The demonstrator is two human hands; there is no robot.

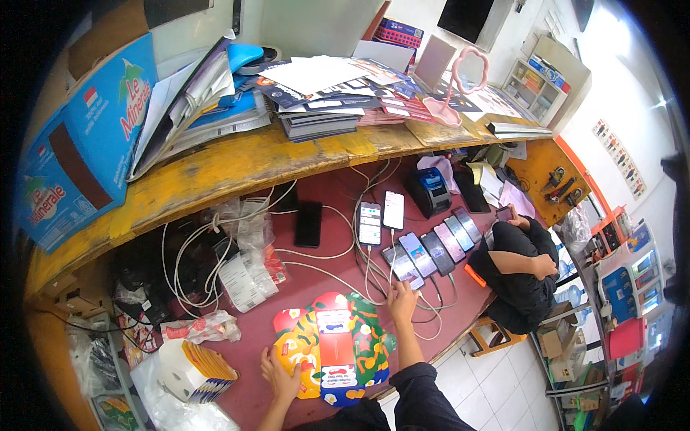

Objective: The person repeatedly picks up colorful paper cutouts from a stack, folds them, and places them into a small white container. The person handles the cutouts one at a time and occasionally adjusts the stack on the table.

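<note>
My left hand (pixel 282 375) rests with fingers spread on the left edge of a flat, die-cut cardboard sheet (pixel 335 352) in bright red, yellow, green and blue. Past the sheet's upper right, my right hand (pixel 404 302) reaches forward. Its fingertips touch the lower end of the leftmost smartphone (pixel 402 267) in a slanted row; the fingers look apart and I see nothing gripped. Beside that phone lies another lit smartphone (pixel 417 255), with several more to its right. Farther back are two phones with bright screens, one a white-screened phone (pixel 393 210) with a cable plugged in.
White cables (pixel 338 267) loop across the red tabletop (pixel 316 276). A black phone (pixel 308 224) and a small printer (pixel 429 192) lie farther back. Folded cartons (pixel 198 370) stand at the left. A wooden shelf (pixel 287 161) overhangs the table. Another person (pixel 521 269) sits right, holding a phone.
</note>
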